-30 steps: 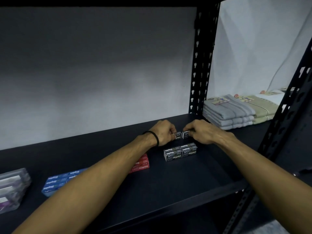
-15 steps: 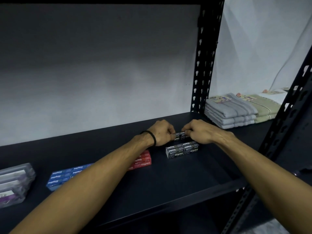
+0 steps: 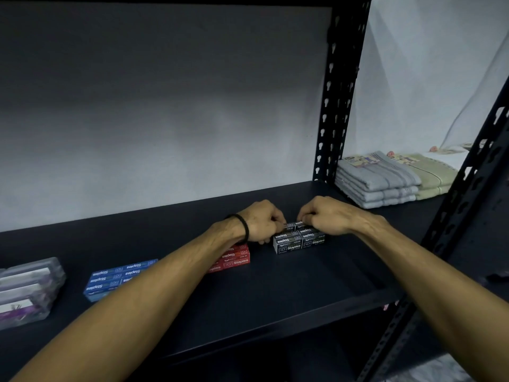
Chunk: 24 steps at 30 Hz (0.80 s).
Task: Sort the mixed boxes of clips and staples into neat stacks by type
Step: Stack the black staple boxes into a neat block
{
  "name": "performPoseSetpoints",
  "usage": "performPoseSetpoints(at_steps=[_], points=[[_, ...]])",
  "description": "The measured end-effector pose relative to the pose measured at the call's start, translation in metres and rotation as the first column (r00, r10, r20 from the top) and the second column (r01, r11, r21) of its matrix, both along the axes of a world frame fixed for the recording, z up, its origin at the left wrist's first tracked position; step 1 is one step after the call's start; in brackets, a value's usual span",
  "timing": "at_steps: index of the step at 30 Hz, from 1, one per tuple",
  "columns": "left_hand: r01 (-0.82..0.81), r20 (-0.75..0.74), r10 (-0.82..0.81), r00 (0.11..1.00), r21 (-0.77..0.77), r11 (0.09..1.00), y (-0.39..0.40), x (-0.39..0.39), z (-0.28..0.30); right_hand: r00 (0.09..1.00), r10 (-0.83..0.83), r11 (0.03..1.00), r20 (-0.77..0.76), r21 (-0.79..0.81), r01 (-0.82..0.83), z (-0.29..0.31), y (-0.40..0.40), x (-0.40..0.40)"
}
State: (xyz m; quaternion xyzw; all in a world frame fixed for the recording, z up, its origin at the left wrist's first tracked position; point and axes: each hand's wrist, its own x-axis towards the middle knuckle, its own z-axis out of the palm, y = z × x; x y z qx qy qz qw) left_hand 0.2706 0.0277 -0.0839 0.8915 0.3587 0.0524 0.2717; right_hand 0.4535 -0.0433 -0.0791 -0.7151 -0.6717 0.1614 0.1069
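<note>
A block of black staple boxes [image 3: 298, 242] lies on the dark shelf [image 3: 275, 288], right of centre. At its far side two more black boxes [image 3: 293, 225] sit side by side, touching the block. My left hand [image 3: 263, 220] pinches the left one and my right hand [image 3: 321, 216] pinches the right one, fingers curled. Red staple boxes [image 3: 235, 257] lie just left, partly hidden by my left forearm. Blue staple boxes [image 3: 118, 275] lie further left. Clear plastic clip boxes [image 3: 26, 290] are stacked at the far left edge.
Black perforated uprights stand at the back right [image 3: 337, 106] and the front right [image 3: 468, 188]. Folded grey and green towels [image 3: 385, 179] lie beyond the back upright. A pale wall closes the shelf's rear.
Both hands have brought the two black boxes down and toward me, from apart behind the block to against its far side. The camera has shifted slightly.
</note>
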Motion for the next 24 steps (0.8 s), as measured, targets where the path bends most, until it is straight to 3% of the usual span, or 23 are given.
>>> performPoseSetpoints(at_steps=[18, 24], points=[[0.008, 0.041, -0.005, 0.999, -0.072, 0.997, -0.009, -0.005, -0.003, 0.999, -0.029, 0.997, -0.042, -0.069, 0.026, 0.006, -0.016, -0.005], [0.04, -0.017, -0.04, 0.999, 0.019, 0.999, -0.012, -0.007, -0.004, 0.996, 0.048, 0.976, 0.079, -0.215, -0.03, 0.017, -0.027, -0.015]])
